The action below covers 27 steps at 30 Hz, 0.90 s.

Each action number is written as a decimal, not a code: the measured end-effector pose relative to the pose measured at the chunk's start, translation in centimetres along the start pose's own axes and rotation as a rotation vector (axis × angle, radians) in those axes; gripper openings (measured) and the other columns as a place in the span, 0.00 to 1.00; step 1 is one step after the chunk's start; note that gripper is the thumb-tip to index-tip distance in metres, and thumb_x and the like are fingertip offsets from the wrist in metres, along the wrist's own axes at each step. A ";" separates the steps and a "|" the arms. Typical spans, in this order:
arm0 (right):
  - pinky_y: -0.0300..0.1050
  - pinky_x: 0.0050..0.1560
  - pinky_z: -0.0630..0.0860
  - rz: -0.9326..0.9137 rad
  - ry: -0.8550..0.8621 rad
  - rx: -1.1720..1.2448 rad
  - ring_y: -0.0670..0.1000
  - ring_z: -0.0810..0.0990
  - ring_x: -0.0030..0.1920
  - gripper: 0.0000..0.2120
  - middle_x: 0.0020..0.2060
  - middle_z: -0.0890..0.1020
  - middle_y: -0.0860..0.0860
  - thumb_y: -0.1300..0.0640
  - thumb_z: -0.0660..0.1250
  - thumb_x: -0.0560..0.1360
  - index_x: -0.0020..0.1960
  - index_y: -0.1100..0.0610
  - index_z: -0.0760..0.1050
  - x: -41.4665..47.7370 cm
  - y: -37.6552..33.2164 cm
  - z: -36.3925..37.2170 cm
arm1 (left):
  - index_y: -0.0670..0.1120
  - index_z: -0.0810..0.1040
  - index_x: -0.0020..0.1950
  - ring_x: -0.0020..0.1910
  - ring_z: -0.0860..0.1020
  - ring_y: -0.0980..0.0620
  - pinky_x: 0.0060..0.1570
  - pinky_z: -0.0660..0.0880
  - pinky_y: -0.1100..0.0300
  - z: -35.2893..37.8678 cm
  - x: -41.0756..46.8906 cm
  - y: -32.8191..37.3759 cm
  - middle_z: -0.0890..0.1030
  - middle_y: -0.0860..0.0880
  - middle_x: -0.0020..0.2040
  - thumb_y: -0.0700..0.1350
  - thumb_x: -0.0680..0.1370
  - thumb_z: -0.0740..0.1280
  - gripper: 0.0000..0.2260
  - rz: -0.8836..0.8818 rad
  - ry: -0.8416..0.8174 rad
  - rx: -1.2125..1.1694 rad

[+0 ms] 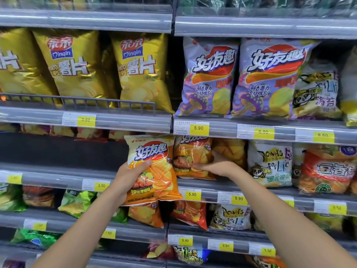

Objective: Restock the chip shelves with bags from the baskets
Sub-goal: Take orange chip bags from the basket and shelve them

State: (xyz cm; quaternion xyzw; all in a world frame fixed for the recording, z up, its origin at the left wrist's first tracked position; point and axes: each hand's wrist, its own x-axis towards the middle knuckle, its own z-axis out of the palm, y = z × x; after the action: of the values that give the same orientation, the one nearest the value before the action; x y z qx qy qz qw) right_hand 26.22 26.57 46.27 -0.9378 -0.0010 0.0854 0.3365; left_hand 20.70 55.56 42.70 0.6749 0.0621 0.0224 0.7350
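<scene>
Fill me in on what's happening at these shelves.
A person is restocking chips. Their left hand grips an orange bag out in front of the shelving, not yet placed. Their right hand holds a matching shelved bag, standing on the shelf above a 5.90 tag. To the left, that level looks dark and mostly unfilled.

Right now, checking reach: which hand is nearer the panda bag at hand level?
Right. The right hand is just left of the panda bag; the left hand, farther left.
</scene>
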 end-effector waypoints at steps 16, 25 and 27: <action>0.39 0.32 0.80 0.065 0.111 0.181 0.51 0.83 0.51 0.41 0.59 0.79 0.54 0.45 0.82 0.67 0.71 0.54 0.64 4.8 0.1 1.3 | 0.47 0.80 0.63 0.48 0.88 0.41 0.56 0.82 0.39 -0.1 0.3 -0.1 0.88 0.43 0.49 0.53 0.75 0.78 0.20 -0.009 -0.009 0.006; 0.51 0.43 0.86 0.021 0.311 0.108 0.52 0.85 0.44 0.31 0.51 0.82 0.51 0.39 0.80 0.67 0.59 0.52 0.70 7.9 1.8 1.4 | 0.47 0.80 0.63 0.48 0.88 0.41 0.56 0.83 0.39 -0.1 0.5 -0.2 0.88 0.43 0.50 0.53 0.75 0.77 0.20 -0.009 -0.008 0.015; 0.53 0.47 0.86 0.016 0.332 0.033 0.53 0.85 0.44 0.31 0.50 0.84 0.51 0.36 0.79 0.66 0.59 0.53 0.74 8.5 1.9 1.3 | 0.47 0.80 0.64 0.48 0.88 0.41 0.56 0.82 0.39 -0.1 0.6 -0.3 0.88 0.43 0.50 0.53 0.75 0.77 0.20 -0.007 -0.010 0.013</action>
State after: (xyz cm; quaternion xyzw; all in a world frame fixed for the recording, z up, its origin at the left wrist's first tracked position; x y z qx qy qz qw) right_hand 34.29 26.40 42.70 -0.9333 0.0636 -0.0682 0.3467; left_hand 21.22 55.75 42.37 0.6794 0.0612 0.0160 0.7310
